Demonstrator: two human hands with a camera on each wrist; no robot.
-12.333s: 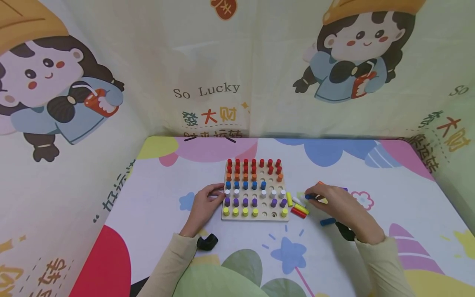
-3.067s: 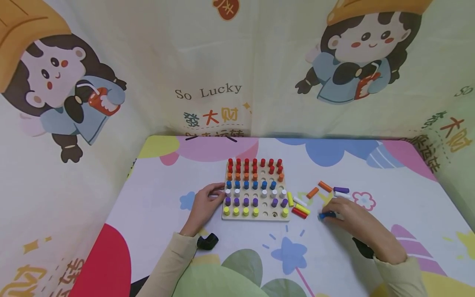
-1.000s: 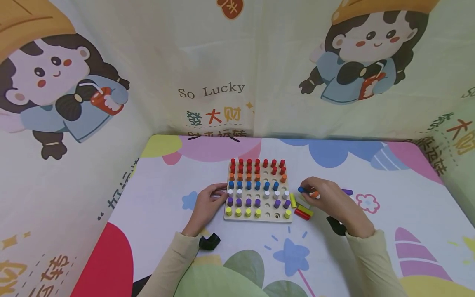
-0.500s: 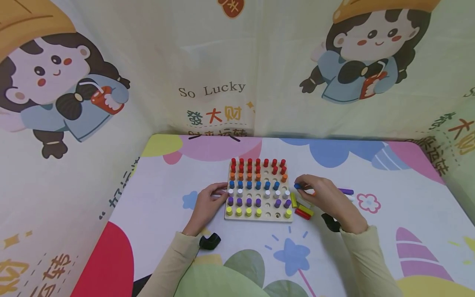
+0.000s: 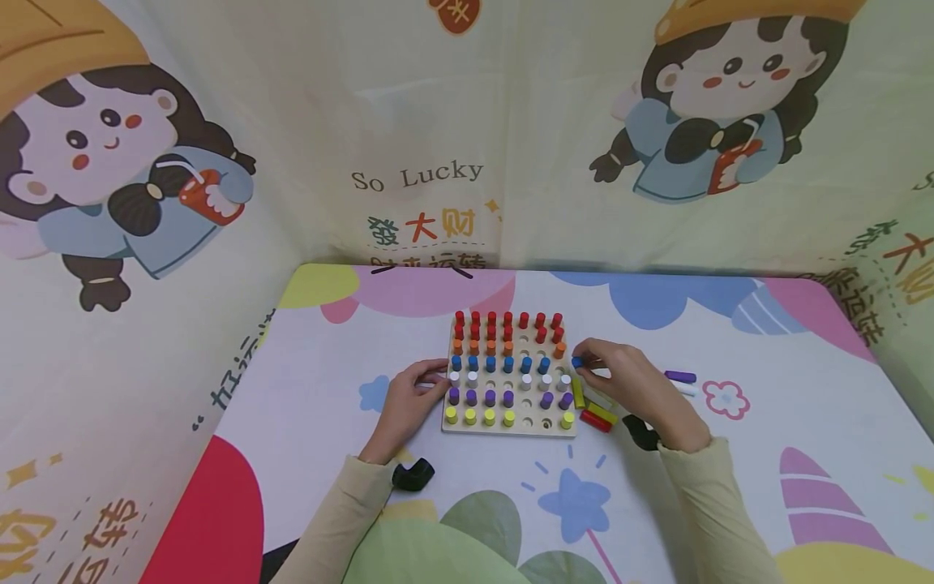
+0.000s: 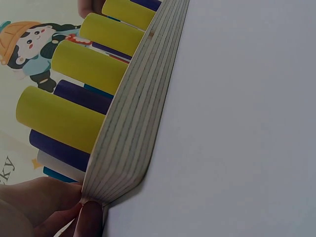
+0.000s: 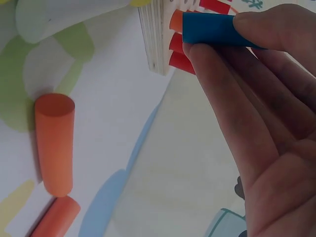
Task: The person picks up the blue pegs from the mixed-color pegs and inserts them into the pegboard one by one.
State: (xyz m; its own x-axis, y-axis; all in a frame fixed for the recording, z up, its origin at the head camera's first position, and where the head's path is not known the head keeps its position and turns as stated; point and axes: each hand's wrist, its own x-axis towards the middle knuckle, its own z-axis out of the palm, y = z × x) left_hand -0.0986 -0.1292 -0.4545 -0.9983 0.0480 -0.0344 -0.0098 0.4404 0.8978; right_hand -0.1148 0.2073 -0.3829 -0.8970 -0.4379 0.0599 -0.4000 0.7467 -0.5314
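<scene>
A wooden pegboard (image 5: 509,432) stands mid-table, with rows of red, orange, blue, white, purple and yellow pegs upright in its holes. At its left edge, my left hand (image 5: 409,410) holds the board between thumb and fingers; the left wrist view shows the fingertips (image 6: 91,217) at the board's corner. My right hand (image 5: 635,389) pinches a blue peg (image 7: 210,29) between thumb and fingers, just beyond the board's right edge. The blue row (image 5: 490,364) has one open hole at its right end, near this peg.
Beside the board's right edge lie loose yellow pegs (image 5: 579,394), a white one (image 5: 598,399) and a red one (image 5: 596,421). Farther right are a purple peg (image 5: 680,377) and a white peg (image 5: 684,388). Orange pegs (image 7: 55,148) lie under my right hand.
Since the oldest frame, another blue peg has come into the blue row. My right hand took the loose blue peg from the table and carried it left to the board. My left hand stays put.
</scene>
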